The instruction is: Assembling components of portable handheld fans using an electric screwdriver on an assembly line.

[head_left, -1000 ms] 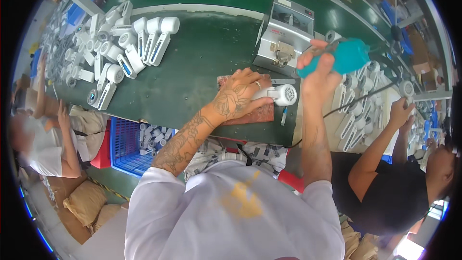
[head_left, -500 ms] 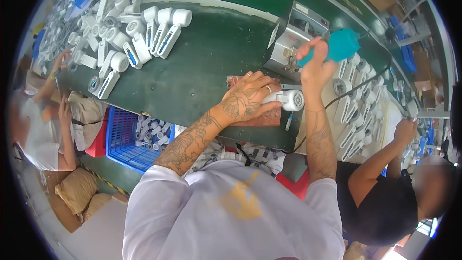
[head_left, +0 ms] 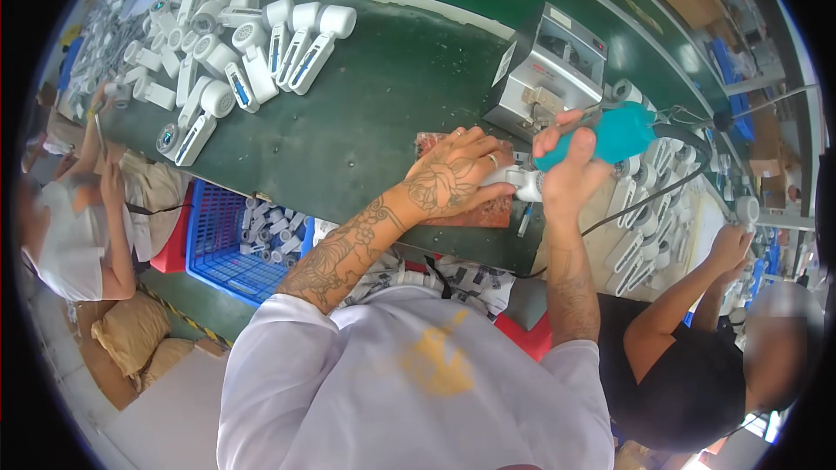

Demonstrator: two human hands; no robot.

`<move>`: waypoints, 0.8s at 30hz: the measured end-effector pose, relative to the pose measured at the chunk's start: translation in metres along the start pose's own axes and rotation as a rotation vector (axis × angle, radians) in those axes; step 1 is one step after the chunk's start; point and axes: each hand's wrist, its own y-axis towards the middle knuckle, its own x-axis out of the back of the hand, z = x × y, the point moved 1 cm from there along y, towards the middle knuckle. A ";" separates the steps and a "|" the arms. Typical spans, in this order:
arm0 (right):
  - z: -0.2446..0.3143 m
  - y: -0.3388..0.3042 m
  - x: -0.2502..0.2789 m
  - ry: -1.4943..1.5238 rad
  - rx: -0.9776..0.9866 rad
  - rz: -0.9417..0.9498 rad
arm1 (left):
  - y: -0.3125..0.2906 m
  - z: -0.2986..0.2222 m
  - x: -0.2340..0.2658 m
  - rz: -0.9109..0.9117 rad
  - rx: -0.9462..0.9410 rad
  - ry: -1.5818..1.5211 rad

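My left hand (head_left: 455,176) lies closed over a white hair-dryer-shaped device (head_left: 527,185), pressing it on a reddish-brown pad (head_left: 475,216). Only the round head of that device shows; its handle is mostly under my fingers. In my right hand (head_left: 570,176) is a teal electric screwdriver (head_left: 625,129) with a dark cable, held tilted just above and to the right of the device. My right hand hides the front end of the screwdriver, so I cannot tell whether it touches the device.
A grey metal screw feeder (head_left: 553,70) stands behind the pad. Several white devices (head_left: 311,61) are heaped at the back left, others (head_left: 643,235) lie in rows at the right. A blue crate (head_left: 228,271) sits below the left table edge. A co-worker (head_left: 688,374) works at the right, another person at the left.
My right hand has brought the screwdriver down and nearer to the device on the pad. My left hand keeps its hold. The view has shifted slightly.
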 end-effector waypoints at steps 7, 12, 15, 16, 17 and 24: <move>-0.014 -0.003 0.002 0.028 0.020 0.009 | 0.003 -0.004 0.004 0.031 -0.019 0.082; -0.014 -0.004 0.001 -0.017 0.038 0.025 | 0.005 -0.002 0.005 0.064 -0.011 0.065; -0.011 -0.002 0.001 0.034 0.007 0.015 | 0.001 -0.002 0.004 0.048 -0.018 0.057; -0.007 0.002 0.002 -0.011 -0.004 0.015 | 0.002 -0.001 0.004 0.045 -0.018 0.048; -0.003 0.006 0.002 -0.055 -0.014 0.014 | 0.001 0.000 0.003 0.036 -0.021 0.053; -0.017 0.057 -0.001 -0.143 0.241 -0.081 | -0.002 -0.002 0.003 0.012 0.021 -0.008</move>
